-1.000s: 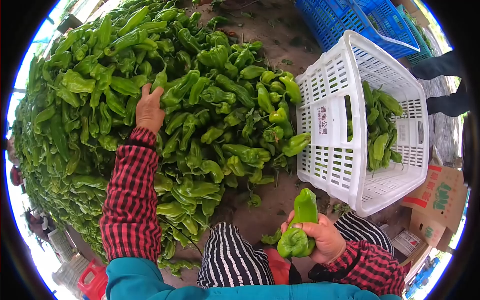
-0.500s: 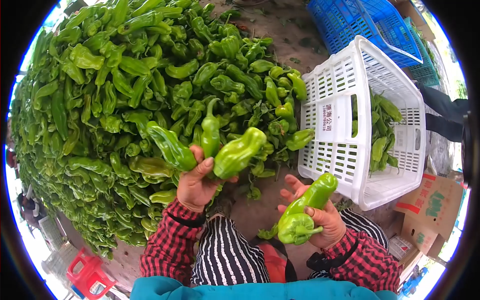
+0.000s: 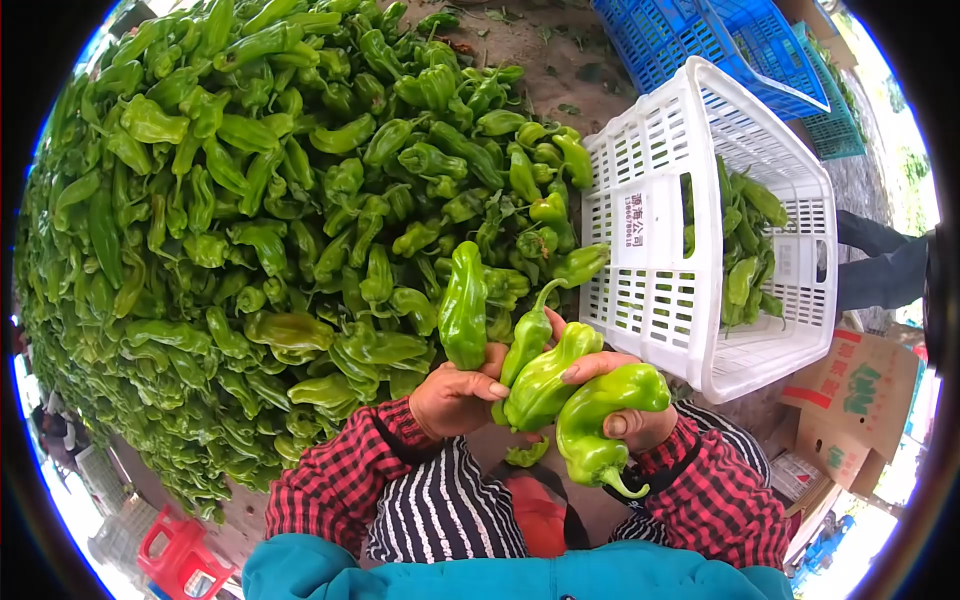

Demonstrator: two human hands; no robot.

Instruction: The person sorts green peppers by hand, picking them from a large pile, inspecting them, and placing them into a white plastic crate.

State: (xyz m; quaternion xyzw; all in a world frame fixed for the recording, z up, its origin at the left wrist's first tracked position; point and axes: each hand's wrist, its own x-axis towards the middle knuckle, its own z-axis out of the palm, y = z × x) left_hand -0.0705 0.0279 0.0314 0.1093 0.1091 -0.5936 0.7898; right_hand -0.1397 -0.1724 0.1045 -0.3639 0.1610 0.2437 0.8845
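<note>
My left hand (image 3: 450, 396) is closed around green peppers, with a long glossy pepper (image 3: 463, 312) standing up from its grip. My right hand (image 3: 645, 427) grips a curved, lumpy pepper (image 3: 592, 425), its stem hanging down. Between the two hands, a plump pepper (image 3: 548, 378) and a slimmer pepper (image 3: 527, 342) with a long stem are bunched together, the right fingers lying over the plump one. The hands nearly meet, so the left fingertips are hidden behind the peppers. A large heap of green peppers (image 3: 270, 200) spreads beyond my left hand.
A white plastic crate (image 3: 650, 230) lies tipped on its side at the right, with peppers (image 3: 745, 255) inside. Behind it are a blue crate (image 3: 690, 50) and a teal crate (image 3: 832, 130). Cardboard boxes (image 3: 850, 410) stand at right, a red stool (image 3: 180, 555) at lower left.
My hands have come together, the left moving right with its peppers. My right fingers now reach over the plump pepper from the left hand's bunch. The view has shifted slightly.
</note>
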